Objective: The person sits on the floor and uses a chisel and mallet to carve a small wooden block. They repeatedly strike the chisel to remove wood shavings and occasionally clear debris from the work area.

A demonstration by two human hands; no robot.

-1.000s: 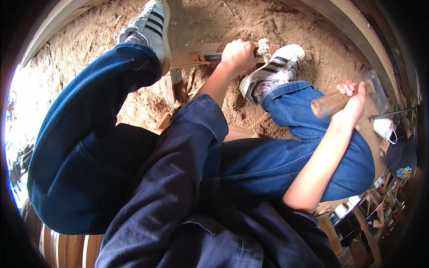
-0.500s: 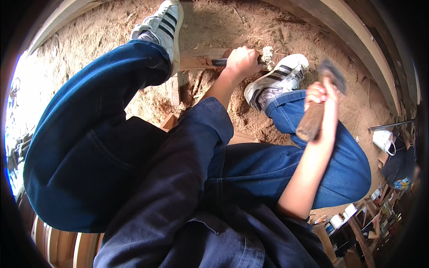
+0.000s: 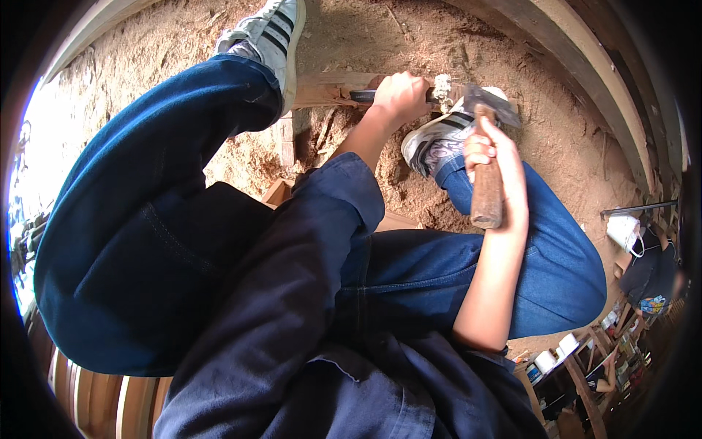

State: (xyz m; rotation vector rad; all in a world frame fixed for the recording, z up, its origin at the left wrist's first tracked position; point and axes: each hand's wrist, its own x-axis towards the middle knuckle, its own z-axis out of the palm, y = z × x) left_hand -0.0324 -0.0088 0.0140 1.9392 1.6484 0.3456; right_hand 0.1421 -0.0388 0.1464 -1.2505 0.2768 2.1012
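Note:
My left hand (image 3: 402,96) is closed around a chisel (image 3: 361,96). The chisel's dark blade points left over a wooden board (image 3: 322,91) on the ground. Its whitish, frayed handle end sticks out to the right of my fist. My right hand (image 3: 486,150) grips a hammer (image 3: 488,197) by its thick wooden handle. The dark head, a little blurred, is up near the frayed chisel end, with a gap between them. Behind the hammer head is my right shoe (image 3: 446,135), close to the board's right end. My left shoe (image 3: 274,36) is beside the board's left part.
Sawdust and shavings cover the ground (image 3: 351,44). A smaller wood piece (image 3: 287,143) lies below the board. Curved timber (image 3: 599,66) runs along the upper right. A white bucket (image 3: 625,233) and cluttered goods (image 3: 548,358) stand at the right; slats (image 3: 102,402) show at the lower left.
My right hand has swung the hammer leftward, bringing its head closer to the chisel's frayed end. My left hand keeps its hold on the chisel, almost unmoved.

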